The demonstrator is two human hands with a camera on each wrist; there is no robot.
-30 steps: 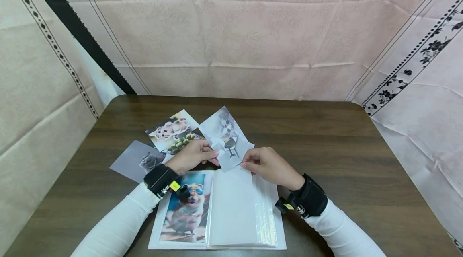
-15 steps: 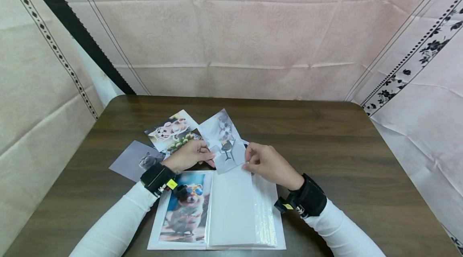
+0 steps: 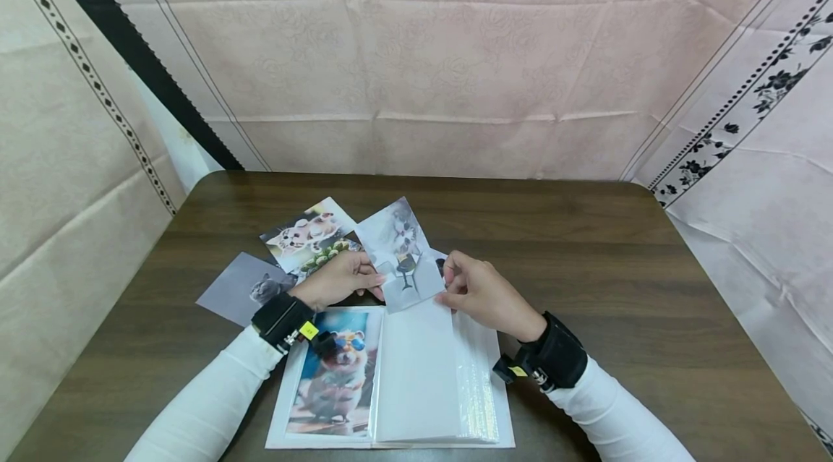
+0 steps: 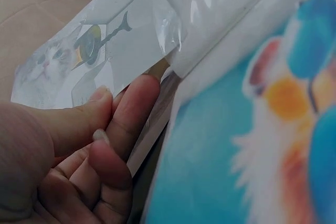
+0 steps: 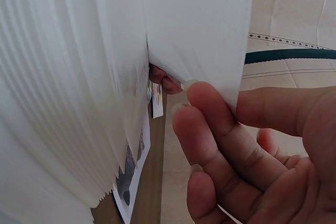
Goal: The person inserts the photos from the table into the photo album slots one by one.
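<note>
My left hand point(image 3: 345, 280) pinches the left edge of a photo point(image 3: 398, 231) showing a white cat and a drinking glass. In the left wrist view, its thumb point(image 4: 79, 124) lies on the print's face, and clear film overlaps the glass end of the photo point(image 4: 44, 77). My right hand point(image 3: 480, 292) pinches the upper right edge of a white album page point(image 3: 419, 375); the thumb and index finger point(image 5: 210, 103) grip it in the right wrist view. The photo's lower edge overlaps the top of that page. An album point(image 3: 276, 433) lies open beneath, with an animal-in-sunglasses photo point(image 3: 335, 382) on its left side.
Loose photos lie beyond the album at the left: one of pink-white animals point(image 3: 302, 234), one of green plants point(image 3: 325, 259) and a grey one point(image 3: 234, 288). Part of another photo point(image 3: 439, 257) shows by the right hand. All rest on a brown wooden table point(image 3: 586, 267).
The cat photo has slid slightly down towards the album page, and the left hand has shifted a little left. A dark part of another photo has come into sight beside the right hand.
</note>
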